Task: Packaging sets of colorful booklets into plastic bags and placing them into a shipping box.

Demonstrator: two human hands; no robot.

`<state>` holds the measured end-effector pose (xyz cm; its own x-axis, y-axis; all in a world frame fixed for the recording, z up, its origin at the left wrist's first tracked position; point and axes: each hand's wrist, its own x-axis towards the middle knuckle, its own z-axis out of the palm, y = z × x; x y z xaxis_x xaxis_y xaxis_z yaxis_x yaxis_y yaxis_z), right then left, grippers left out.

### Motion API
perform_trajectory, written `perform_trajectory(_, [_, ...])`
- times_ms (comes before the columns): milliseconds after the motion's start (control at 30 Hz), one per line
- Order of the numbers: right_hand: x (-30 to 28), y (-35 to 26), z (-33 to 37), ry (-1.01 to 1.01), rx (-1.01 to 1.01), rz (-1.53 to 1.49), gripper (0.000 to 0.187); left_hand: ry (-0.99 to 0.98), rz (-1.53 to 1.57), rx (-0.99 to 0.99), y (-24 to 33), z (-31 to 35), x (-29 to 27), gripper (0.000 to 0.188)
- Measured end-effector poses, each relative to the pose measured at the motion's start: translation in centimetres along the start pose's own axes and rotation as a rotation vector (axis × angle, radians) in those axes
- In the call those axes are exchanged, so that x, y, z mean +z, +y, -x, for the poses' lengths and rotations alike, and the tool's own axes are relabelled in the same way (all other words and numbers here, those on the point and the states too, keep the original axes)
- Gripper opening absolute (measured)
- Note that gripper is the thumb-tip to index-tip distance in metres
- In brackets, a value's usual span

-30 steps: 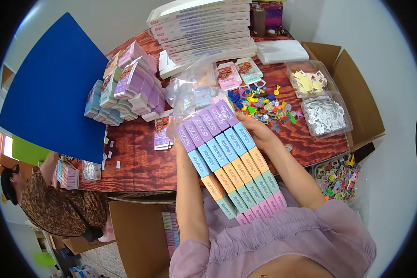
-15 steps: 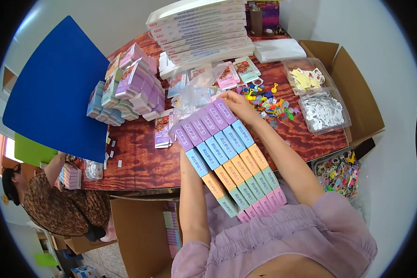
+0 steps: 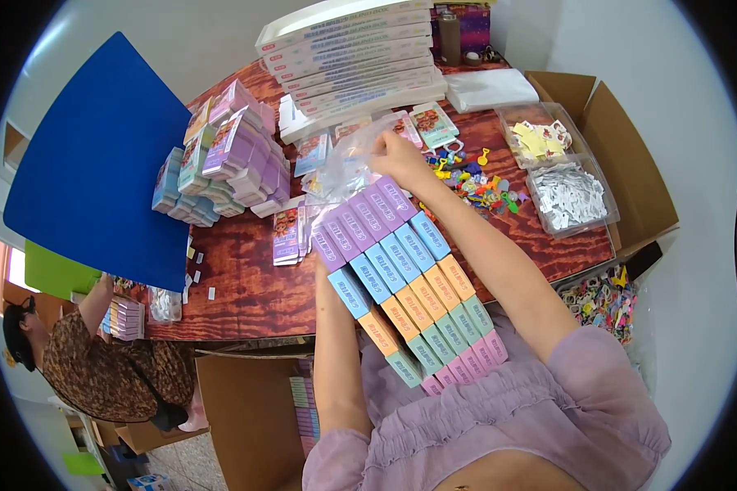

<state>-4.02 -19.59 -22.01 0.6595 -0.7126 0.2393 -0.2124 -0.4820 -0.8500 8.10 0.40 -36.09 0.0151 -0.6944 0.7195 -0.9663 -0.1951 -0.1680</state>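
A block of small boxes (image 3: 408,286) leans tilted in front of me. Its rows run purple, blue, orange, green and pink, and its near end rests against my lap. My left forearm (image 3: 338,352) reaches up along the block's left side, but the boxes and plastic hide that hand's fingers. Past the purple end, a crumpled clear plastic bag (image 3: 344,170) spreads over the table. My right hand (image 3: 400,161) is closed on the bag, its fingers bent together just beyond the purple boxes.
Stacked small boxes (image 3: 237,155) stand at left beside a blue board (image 3: 98,164). Long white boxes (image 3: 356,57) are piled at the back. Loose plastic trinkets (image 3: 487,192) and a tub of white slips (image 3: 571,196) lie at right. An open carton (image 3: 250,409) sits below left; a person (image 3: 110,360) works beyond.
My right hand has lifted off the corner of the purple boxes and moved away from me and slightly left, closing on the plastic bag. The block of boxes has hardly moved.
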Motion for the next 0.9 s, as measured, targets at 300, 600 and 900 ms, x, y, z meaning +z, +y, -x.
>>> perform_trajectory(300, [3.0,4.2,4.6,0.066,0.079,-0.352,0.026,-0.197,0.245,-0.152,-6.2,4.8,3.5,0.034])
perform_trajectory(600, [2.9,5.1,5.6,-0.055,0.075,-0.413,0.022,0.271,1.116,-0.894,0.5,-4.3,-6.0,0.021])
perform_trajectory(900, [1.8,5.2,9.0,-0.249,0.339,-0.45,0.023,0.239,1.378,-1.286,2.0,-0.1,-6.2,0.023])
